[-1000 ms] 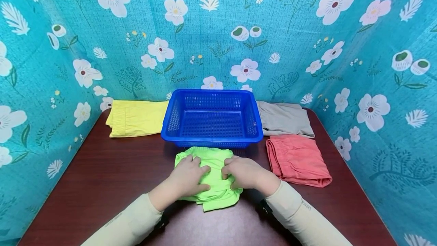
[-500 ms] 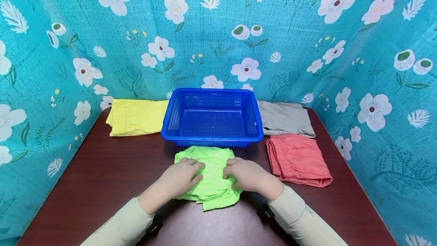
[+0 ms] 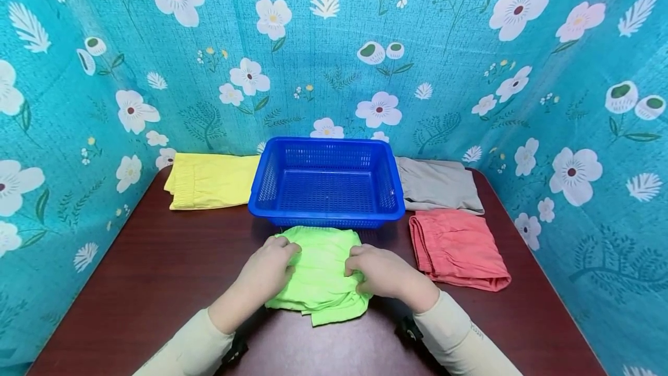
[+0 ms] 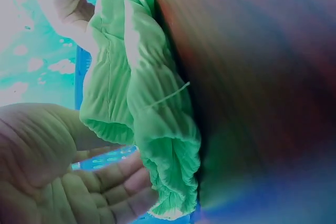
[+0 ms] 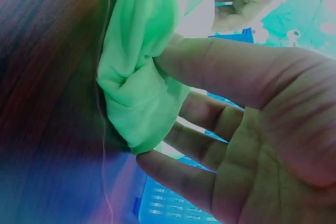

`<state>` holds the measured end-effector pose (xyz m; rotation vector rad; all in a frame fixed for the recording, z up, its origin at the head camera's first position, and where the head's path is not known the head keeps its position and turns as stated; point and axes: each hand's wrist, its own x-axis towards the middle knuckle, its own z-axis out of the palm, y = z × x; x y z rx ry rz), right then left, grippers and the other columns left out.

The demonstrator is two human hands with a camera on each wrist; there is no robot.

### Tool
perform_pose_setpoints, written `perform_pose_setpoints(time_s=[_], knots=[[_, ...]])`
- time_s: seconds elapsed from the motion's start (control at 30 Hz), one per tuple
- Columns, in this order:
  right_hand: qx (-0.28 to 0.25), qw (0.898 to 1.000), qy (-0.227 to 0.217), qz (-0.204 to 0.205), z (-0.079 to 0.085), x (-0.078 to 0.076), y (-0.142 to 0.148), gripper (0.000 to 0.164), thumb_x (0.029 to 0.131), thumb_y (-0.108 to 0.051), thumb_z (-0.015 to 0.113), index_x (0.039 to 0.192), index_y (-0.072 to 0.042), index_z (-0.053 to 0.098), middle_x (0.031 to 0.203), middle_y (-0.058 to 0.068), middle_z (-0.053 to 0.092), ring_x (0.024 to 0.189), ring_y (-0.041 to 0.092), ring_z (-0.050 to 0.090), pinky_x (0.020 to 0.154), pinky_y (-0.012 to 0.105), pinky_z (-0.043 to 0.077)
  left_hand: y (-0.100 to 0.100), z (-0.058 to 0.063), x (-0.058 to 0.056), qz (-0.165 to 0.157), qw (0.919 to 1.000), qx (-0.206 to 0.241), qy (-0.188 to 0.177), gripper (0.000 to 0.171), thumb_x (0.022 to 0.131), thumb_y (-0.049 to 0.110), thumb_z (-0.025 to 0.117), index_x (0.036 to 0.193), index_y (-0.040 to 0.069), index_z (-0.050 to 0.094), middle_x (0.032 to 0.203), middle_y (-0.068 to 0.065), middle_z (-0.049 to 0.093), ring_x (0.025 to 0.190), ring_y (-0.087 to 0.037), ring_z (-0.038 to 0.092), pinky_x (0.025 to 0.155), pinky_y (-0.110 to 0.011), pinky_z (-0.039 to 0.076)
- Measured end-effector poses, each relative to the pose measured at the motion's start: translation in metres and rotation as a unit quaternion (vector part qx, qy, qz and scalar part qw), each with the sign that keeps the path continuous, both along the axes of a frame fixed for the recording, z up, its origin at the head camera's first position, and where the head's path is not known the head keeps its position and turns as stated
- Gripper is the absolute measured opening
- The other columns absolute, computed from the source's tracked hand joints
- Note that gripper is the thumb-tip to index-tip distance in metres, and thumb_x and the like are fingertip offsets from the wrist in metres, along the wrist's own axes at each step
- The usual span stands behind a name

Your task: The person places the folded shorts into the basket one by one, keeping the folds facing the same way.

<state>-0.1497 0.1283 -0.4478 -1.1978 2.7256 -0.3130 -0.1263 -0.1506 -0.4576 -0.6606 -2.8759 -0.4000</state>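
Lime-green elastic-waist pants (image 3: 319,271) lie folded on the table in front of the blue basket. At their left edge my left hand (image 3: 267,264) rests on the cloth. In the left wrist view, the left hand (image 4: 58,171) has its thumb and fingers apart, fingertips partly hidden behind gathered green fabric (image 4: 152,93). My right hand (image 3: 385,273) holds the right edge. Up close in the right wrist view, its thumb (image 5: 210,66) lies on a crease of the green cloth (image 5: 142,87), with the fingers round the side.
The blue plastic basket (image 3: 326,214) stands just behind the green pants. Folded yellow pants (image 3: 216,181) lie to its left and a folded grey garment (image 3: 439,185) to its right. Folded red pants (image 3: 461,248) sit near the right hand. A flowered curtain (image 3: 323,62) surrounds the table.
My left hand has slid left across the green pants to their left edge, uncovering more of the middle. The right hand stays at the right edge, almost still.
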Motion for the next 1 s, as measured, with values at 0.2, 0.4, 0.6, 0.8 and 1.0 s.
perform_pose_setpoints(time_s=[0.2,0.4,0.6,0.8,1.0], knots=[[-0.004,1.000,-0.005,0.003,0.001,0.000,0.002,0.028,0.074,-0.016,0.085,0.098,-0.023,0.075,0.097,-0.010,0.060,0.097,0.010,0.058,0.080,0.029,0.053,0.002,0.003,0.001,0.068,0.9961,0.009,-0.056,0.026,0.081,0.012,0.084,0.104,0.010,0.072,0.097,-0.007,0.065,0.099,-0.030,0.061,0.079,-0.045,0.056],[-0.015,1.000,-0.019,0.004,0.002,-0.002,0.002,0.027,0.074,-0.016,0.085,0.098,-0.022,0.075,0.098,-0.011,0.060,0.097,0.010,0.058,0.082,0.029,0.053,0.003,0.002,0.000,0.077,0.9939,0.013,-0.078,0.026,0.082,0.012,0.083,0.106,0.010,0.072,0.099,-0.009,0.065,0.099,-0.031,0.060,0.082,-0.045,0.056],[-0.016,0.999,-0.031,0.006,0.004,-0.004,0.003,0.026,0.075,-0.019,0.087,0.099,-0.022,0.075,0.100,-0.010,0.061,0.096,0.008,0.057,0.082,0.029,0.052,0.000,0.002,-0.004,0.066,0.9939,0.018,-0.086,0.027,0.083,0.013,0.082,0.108,0.010,0.073,0.100,-0.009,0.068,0.099,-0.032,0.061,0.084,-0.045,0.055],[-0.035,0.998,-0.048,0.019,0.008,-0.006,0.005,0.028,0.077,-0.021,0.087,0.103,-0.018,0.076,0.105,-0.007,0.064,0.101,0.010,0.060,0.091,0.031,0.052,-0.004,0.004,-0.009,0.069,0.9919,0.057,-0.090,0.028,0.081,0.012,0.083,0.108,0.008,0.075,0.097,-0.007,0.068,0.098,-0.029,0.064,0.083,-0.043,0.056],[-0.060,0.995,-0.074,0.010,0.010,-0.006,0.006,0.027,0.084,-0.027,0.084,0.108,-0.017,0.077,0.108,-0.006,0.065,0.104,0.012,0.062,0.095,0.032,0.051,-0.006,0.005,-0.011,0.094,0.9865,0.072,-0.113,0.025,0.081,0.015,0.086,0.101,0.009,0.072,0.088,-0.003,0.058,0.085,-0.019,0.054,0.074,-0.037,0.051]])
